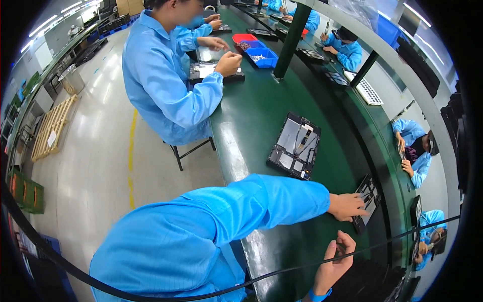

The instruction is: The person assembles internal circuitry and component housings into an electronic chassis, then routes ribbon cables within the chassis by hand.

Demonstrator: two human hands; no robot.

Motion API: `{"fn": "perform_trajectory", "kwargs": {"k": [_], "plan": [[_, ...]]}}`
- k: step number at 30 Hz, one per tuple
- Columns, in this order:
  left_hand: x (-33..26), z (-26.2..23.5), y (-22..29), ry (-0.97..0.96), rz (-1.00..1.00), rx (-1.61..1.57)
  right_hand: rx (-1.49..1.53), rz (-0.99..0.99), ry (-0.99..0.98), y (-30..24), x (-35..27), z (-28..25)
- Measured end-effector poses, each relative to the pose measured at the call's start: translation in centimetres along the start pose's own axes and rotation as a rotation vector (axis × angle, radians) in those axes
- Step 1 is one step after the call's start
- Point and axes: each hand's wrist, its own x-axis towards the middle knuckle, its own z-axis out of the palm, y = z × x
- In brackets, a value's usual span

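Left hand [348, 206] stretched far out across the green table [251, 116], lying flat with fingers spread on the near end of a thin dark tray of parts [367, 201]. Not clamped on it, just pressing on top. Tray sitting near the far edge of the table, at about 3 o'clock in the view.

Right hand [336, 261] lower down, at about 5 o'clock, open and curled a little, holding nothing that can be seen. Both hands apart from each other, with a black cable [282, 274] crossing in front of the right one.

Probably light and stiff, that tray, a flat frame with small loose-looking bits inside. Likely easy to break or scratch. Best taken by the two long outer edges, kept level, never pushed on in the middle. Smooth table, so maybe slippery to slide.

Another open flat frame [294, 146] lying alone at about 12 o'clock from the left hand, well apart. Further up the table, a person in a blue coat [161, 75] busy with blue and red bins [261, 56].
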Motion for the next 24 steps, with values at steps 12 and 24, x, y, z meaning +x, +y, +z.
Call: {"fn": "perform_trajectory", "kwargs": {"k": [12, 24], "plan": [[-20.6, -24.7, -14.4, 0.142, -0.961, 0.348, -0.152, -0.148, -0.280, 4.1, -1.1, 7.5], [-19.3, -25.6, 9.9, -0.332, -0.822, 0.240, -0.153, 0.223, -0.049, 3.7, -2.5, 4.3]]}}
